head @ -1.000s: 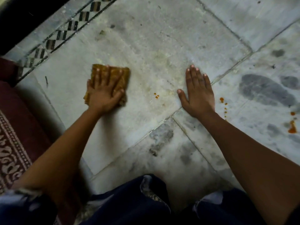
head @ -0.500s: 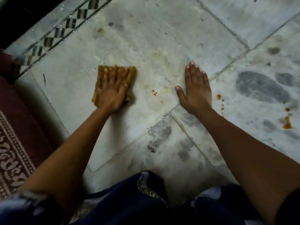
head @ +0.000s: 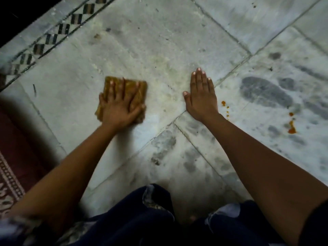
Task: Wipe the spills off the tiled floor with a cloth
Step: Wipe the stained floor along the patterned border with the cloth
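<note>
- Cloth (head: 126, 86): one, mustard-yellow and folded into a rough square, lies left of centre in the frame on the pale tiled floor (head: 159, 41).
- I judge it soft, light and limp. It should bunch or slide if pushed by an edge, so I would press on its middle with a flat palm.
- My left hand (head: 120, 107) does that now, fingers spread flat on top, pressing down rather than clenching round it.
- My right hand (head: 201, 96) lies open, palm down on bare tile right of centre, holding nothing. I take it as a brace.
- Orange spills: I count two groups. A line of small drops (head: 225, 109) sits just beside my right wrist, and a larger smear with dots (head: 291, 126) lies well apart, toward the right edge.
- Both groups are thin and look likely to smear, so I would want a clean face of the fabric on them.
- Two hands, one rag, two spill groups; dark grey blotches at right look like veining in the stone, though I cannot be sure.
</note>
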